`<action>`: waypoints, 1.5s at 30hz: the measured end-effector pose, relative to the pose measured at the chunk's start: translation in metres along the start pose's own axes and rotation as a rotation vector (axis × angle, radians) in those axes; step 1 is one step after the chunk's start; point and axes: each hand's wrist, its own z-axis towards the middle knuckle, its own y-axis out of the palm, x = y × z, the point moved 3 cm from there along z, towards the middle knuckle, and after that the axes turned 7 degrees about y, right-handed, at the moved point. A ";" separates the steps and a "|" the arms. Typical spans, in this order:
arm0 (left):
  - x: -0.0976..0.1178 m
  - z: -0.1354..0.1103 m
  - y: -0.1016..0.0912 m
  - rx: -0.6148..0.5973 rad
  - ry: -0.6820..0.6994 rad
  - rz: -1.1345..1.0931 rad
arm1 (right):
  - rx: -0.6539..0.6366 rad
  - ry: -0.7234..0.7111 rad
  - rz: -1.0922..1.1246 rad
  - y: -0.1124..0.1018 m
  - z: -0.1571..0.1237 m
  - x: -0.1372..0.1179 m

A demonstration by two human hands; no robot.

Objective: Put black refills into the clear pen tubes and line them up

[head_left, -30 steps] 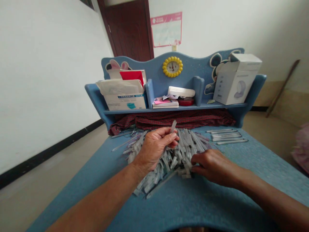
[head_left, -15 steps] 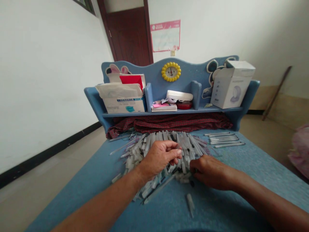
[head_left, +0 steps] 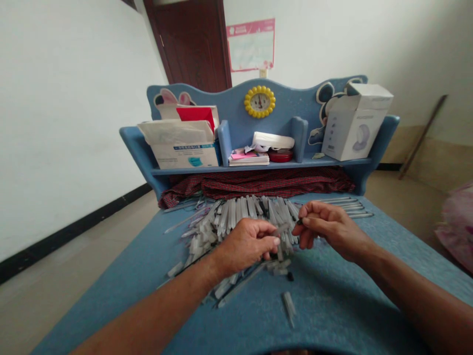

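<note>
A heap of grey plastic tubes (head_left: 236,217) lies on the blue desk top (head_left: 332,296). My left hand (head_left: 249,244) is closed over the heap's near edge and pinches one grey tube (head_left: 283,229) by its end. My right hand (head_left: 327,227) is raised just right of it, fingers pinched on a small dark piece (head_left: 299,222) at the tube's other end. A single grey tube (head_left: 288,305) lies loose on the desk nearer me, and a small dark cap (head_left: 290,276) sits by the heap's edge.
A row of long thin grey rods (head_left: 353,209) lies at the right of the heap. A red checked cloth (head_left: 258,182) is under the blue shelf (head_left: 258,167), which holds boxes, papers, a red tin and a white carton (head_left: 354,123). A pink bag (head_left: 458,227) sits at far right.
My right hand has lifted off the heap's near edge and come up to meet my left hand. My left hand dropped from holding a tube upright. A loose tube now lies on the desk.
</note>
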 end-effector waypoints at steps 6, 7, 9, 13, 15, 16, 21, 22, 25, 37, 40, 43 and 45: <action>0.001 -0.001 0.002 -0.034 0.003 0.033 | 0.006 -0.063 0.035 0.008 -0.002 0.001; 0.001 -0.001 0.002 -0.038 0.007 0.039 | 0.001 -0.061 0.020 0.009 -0.002 0.001; 0.002 -0.001 0.002 -0.047 0.016 0.052 | -0.011 -0.062 -0.003 0.012 -0.002 0.001; 0.002 -0.001 0.002 -0.061 0.034 0.070 | -0.025 -0.077 -0.030 0.014 -0.003 0.001; 0.002 0.000 0.002 -0.064 0.032 0.074 | -0.031 -0.078 -0.043 0.015 -0.003 0.001; 0.002 -0.001 0.002 -0.066 0.029 0.076 | -0.034 -0.078 -0.051 0.015 -0.003 0.001; 0.004 -0.001 0.002 -0.083 0.012 0.098 | -0.039 -0.092 -0.077 0.017 -0.004 0.001; 0.003 -0.001 0.002 -0.085 0.009 0.100 | -0.041 -0.097 -0.084 0.017 -0.004 0.001; 0.003 -0.001 0.002 -0.096 0.001 0.100 | -0.048 -0.113 -0.111 0.017 -0.004 0.002; 0.004 -0.002 0.001 -0.152 -0.076 0.010 | -0.043 -0.153 -0.126 0.014 -0.001 0.011; 0.004 -0.001 0.000 -0.160 -0.031 0.088 | -0.015 -0.164 -0.172 0.010 -0.001 0.010; 0.007 -0.002 -0.003 -0.154 0.082 0.297 | 0.015 -0.162 -0.218 0.010 -0.001 0.009; 0.011 -0.003 -0.004 -0.133 0.186 0.472 | 0.032 -0.156 -0.258 0.011 0.000 0.008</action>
